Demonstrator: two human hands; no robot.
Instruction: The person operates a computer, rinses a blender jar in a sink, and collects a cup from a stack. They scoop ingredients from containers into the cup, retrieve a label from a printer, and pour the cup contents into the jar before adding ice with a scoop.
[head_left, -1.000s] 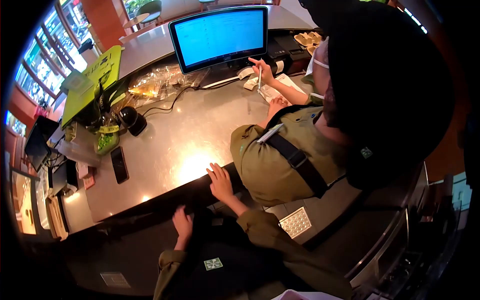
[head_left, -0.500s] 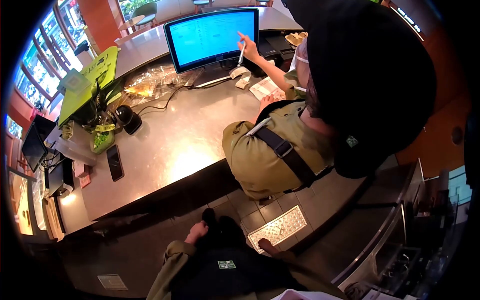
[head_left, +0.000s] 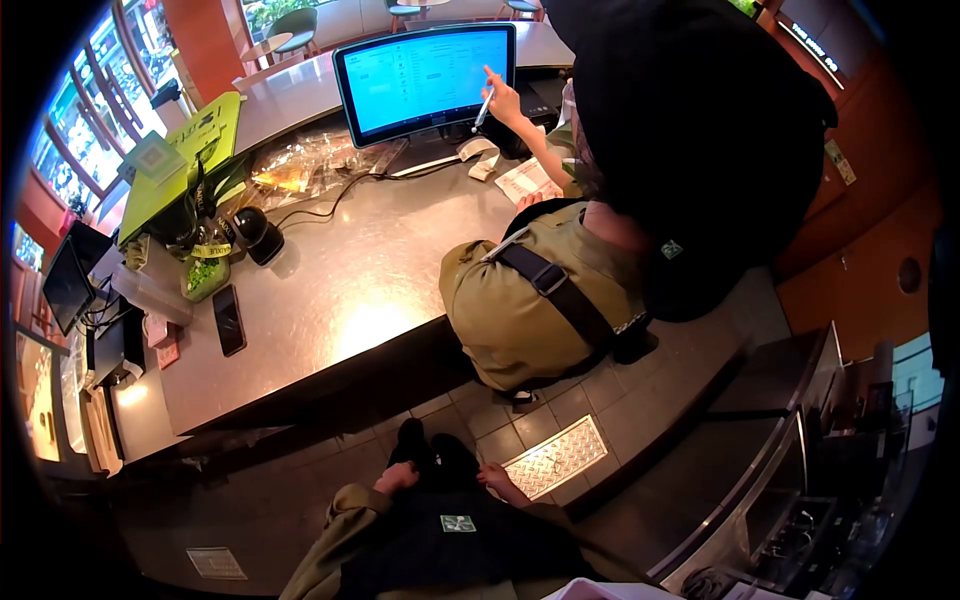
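My left hand (head_left: pixel 398 477) hangs low before my body, its fingers curled in at the edge of my black apron (head_left: pixel 450 550). On the apron's other side my right hand (head_left: pixel 497 480) is also closed, near my dark shoes. Whether either hand pinches the cloth or anything small is hidden. Both are below the counter (head_left: pixel 310 310) and away from the things on it. To my right front a co-worker (head_left: pixel 545 290) in an olive shirt and black cap leans over the counter. That person's hand (head_left: pixel 505 100), with a white pen in it, points at a monitor (head_left: pixel 425 80).
Printed paper slips (head_left: pixel 527 180) lie under the co-worker's other hand. On the counter are a phone (head_left: pixel 229 320), a black scanner (head_left: pixel 258 237), a clear cup with green contents (head_left: pixel 205 277) and plastic wrapping (head_left: pixel 310 165). A metal floor plate (head_left: pixel 557 457) is set in the tiles.
My right hand has come up and inward toward the apron's front edge. My left hand has barely shifted. The co-worker's head has moved slightly left, with the pen hand still at the screen.
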